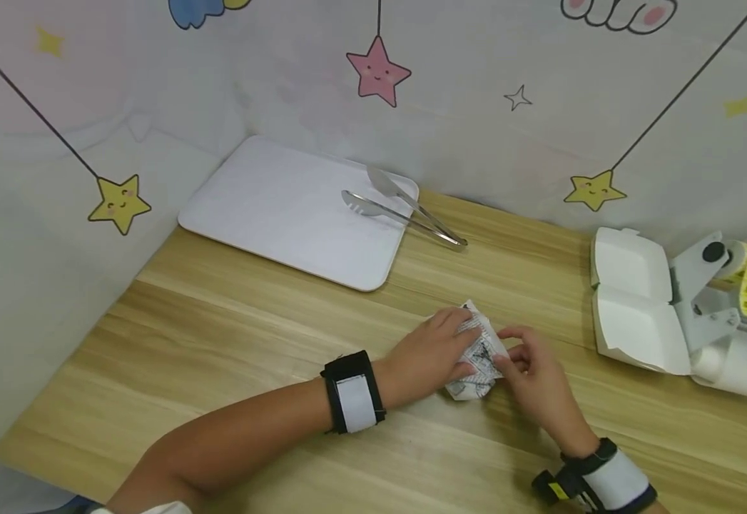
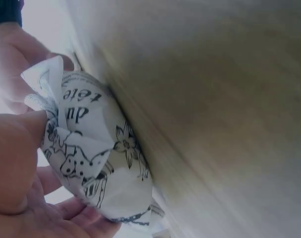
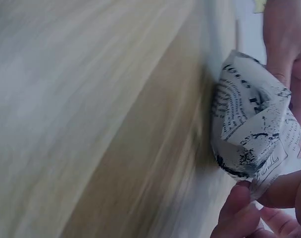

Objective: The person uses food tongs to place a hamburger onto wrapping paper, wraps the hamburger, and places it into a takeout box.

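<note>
Left forearm extended over the worktop; the left hand gripped a printed paper parcel, while the right hand pinched its edge.

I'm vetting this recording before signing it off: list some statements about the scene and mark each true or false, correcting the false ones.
1. The right grip pinches the paper. True.
2. The left grip is clear of the paper. False: it holds the paper.
3. The paper is plain. False: it is printed.
4. The tongs lie partly over the tray. True.
5. The box is closed. False: it stands open.
6. In the head view, the tray is left of the box. True.
</note>
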The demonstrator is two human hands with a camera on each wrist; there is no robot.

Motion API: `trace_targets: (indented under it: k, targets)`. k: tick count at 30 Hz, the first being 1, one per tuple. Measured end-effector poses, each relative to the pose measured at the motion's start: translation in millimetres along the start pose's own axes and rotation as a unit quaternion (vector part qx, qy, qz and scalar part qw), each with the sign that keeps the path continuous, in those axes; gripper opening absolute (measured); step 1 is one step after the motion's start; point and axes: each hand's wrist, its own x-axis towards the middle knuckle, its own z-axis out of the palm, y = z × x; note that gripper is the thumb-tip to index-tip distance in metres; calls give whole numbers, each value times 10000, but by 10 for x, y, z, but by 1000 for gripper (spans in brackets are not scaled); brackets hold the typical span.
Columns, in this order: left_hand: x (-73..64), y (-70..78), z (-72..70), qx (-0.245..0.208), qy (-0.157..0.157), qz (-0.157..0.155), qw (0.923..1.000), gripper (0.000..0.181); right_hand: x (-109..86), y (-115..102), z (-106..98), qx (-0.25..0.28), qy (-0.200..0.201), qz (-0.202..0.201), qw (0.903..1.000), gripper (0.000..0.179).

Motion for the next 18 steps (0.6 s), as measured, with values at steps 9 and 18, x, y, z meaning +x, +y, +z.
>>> trace_targets:
  k: [9,18]
  targets:
    - [30,30,17,390,-153,38,9991,56,-39,49,130,-1296,720,-1153,9822,51]
    - [100,-80,63,-647,-342,91,9973,58,-34,69,103,-1483,339,-1626,9749,39]
